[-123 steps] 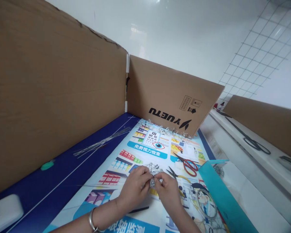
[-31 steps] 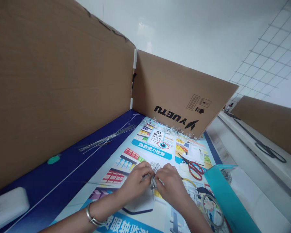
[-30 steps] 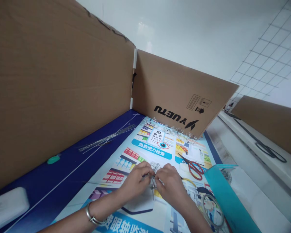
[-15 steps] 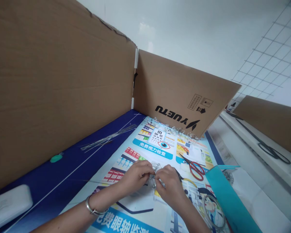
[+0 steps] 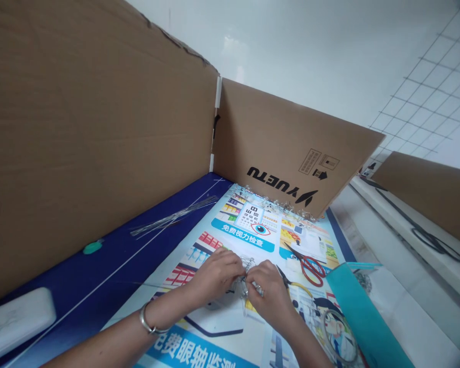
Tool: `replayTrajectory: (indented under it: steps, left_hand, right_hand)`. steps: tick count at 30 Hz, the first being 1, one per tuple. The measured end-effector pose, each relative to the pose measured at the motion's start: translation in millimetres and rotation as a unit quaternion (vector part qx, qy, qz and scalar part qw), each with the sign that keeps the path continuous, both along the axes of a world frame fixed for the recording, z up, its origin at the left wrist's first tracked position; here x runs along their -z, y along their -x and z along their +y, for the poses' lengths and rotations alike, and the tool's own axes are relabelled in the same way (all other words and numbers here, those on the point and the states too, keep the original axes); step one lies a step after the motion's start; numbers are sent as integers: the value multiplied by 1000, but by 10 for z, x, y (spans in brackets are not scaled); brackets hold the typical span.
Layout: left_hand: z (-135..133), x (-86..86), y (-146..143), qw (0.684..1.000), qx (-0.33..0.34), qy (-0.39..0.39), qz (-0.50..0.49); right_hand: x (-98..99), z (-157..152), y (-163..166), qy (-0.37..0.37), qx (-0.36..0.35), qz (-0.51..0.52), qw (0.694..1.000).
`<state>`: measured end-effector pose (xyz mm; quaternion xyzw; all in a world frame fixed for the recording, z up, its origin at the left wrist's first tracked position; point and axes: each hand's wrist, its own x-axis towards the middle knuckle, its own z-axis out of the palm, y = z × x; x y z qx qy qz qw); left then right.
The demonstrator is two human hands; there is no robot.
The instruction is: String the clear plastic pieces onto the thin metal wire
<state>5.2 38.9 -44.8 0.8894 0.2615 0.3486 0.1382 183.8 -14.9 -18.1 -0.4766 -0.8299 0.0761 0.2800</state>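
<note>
My left hand (image 5: 219, 276), with a silver bangle on its wrist, is pinched closed at the centre of the printed sheet (image 5: 214, 324). Close against it, the fingertips of my right hand (image 5: 269, 286) are also pinched. Between them is a small tangle of thin silvery wire (image 5: 248, 262), which both hands grip; its exact shape is partly hidden by the fingers. Just right of my right hand lie pliers (image 5: 284, 278) with a yellow handle. Red-handled scissors (image 5: 311, 270) rest beyond them, blades partly open.
Cardboard panels (image 5: 291, 133) stand at the left and back. Several twisted wire pieces (image 5: 278, 205) line the back panel's foot. Straight wires (image 5: 174, 219) lie on the blue surface, near a green lump (image 5: 92, 248) and a white case (image 5: 21, 322). A teal folder-like piece (image 5: 362, 312) is at right.
The whole view has shifted very slightly. My left fingers have curled a little more over the wire; both hands stay in nearly the same place.
</note>
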Motion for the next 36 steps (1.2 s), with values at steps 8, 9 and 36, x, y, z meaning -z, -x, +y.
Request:
replayTrajectory:
  steps: [8,9,36]
  left_hand:
    - [26,-50,4,1000,3,-1,17]
    - [32,-46,4,1000,5,1,11]
    - [128,34,28,997,82,4,-14]
  right_hand:
    - [5,15,13,4,-4,18,1000]
    - [3,15,16,2,-6,19,1000]
    - [13,-7,51,-21,20,9,1000]
